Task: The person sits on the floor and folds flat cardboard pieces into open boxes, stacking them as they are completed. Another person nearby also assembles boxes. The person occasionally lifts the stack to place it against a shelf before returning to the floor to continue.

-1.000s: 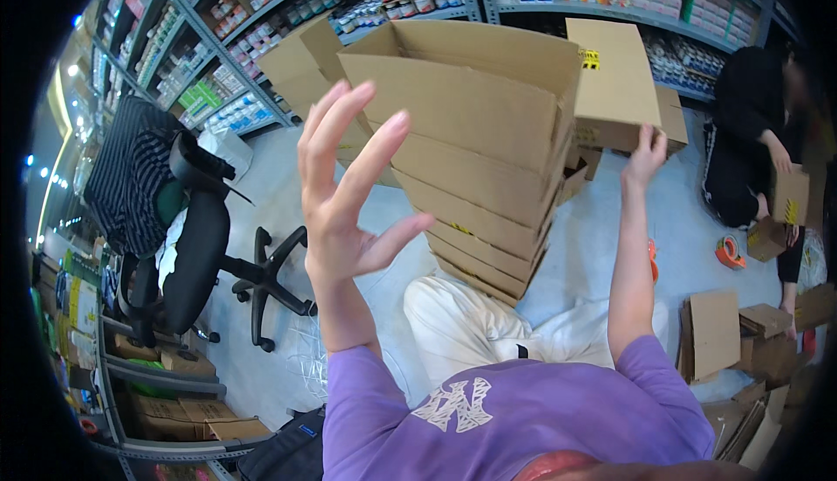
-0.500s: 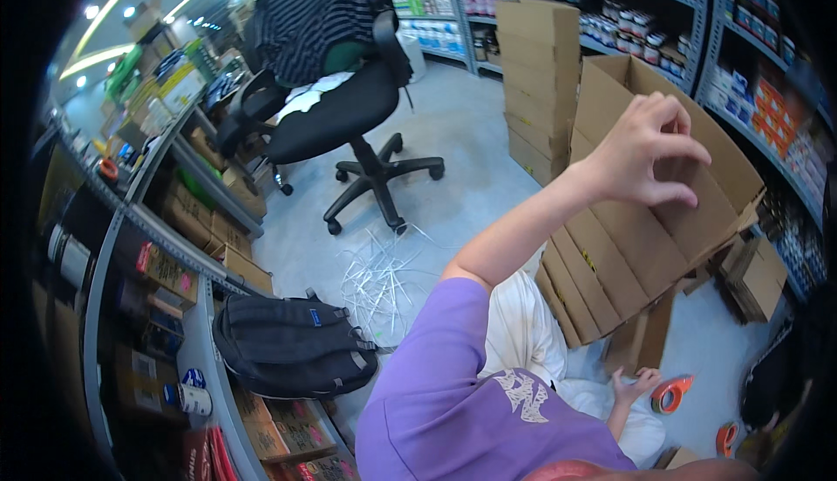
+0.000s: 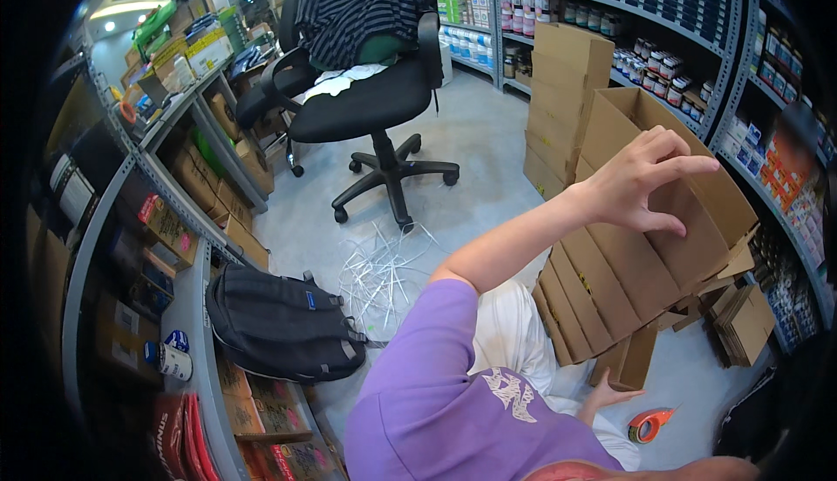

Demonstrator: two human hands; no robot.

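Left hand arched beside the carton stack, nothing between its fingers

From my remote seat, I see the carton stack (image 3: 602, 280) standing in front of the person's white trousers (image 3: 514, 333), to the right of centre. Its long axis slants across my view, from the lower left near the knee up to an open-topped carton (image 3: 724, 206) at the upper right. The left hand (image 3: 652, 186) overlaps that top end in the picture and is clearly the nearer of the two; the carton's wall lies behind and to the right of its fingers. I can't tell whether skin meets cardboard.

The left forearm reaches up and rightward from a bent elbow. I read the fingers as curved and parted from the thumb in a C, holding nothing.

The right hand (image 3: 610, 395) is low, at the bottom end of a narrow carton (image 3: 629, 357) beside the stack's foot. Its fingers stretch out straight, thumb raised apart; contact with that carton is unclear to me. An orange tape dispenser (image 3: 647, 427) lies on the floor (image 3: 689, 376) just beyond the fingertips.
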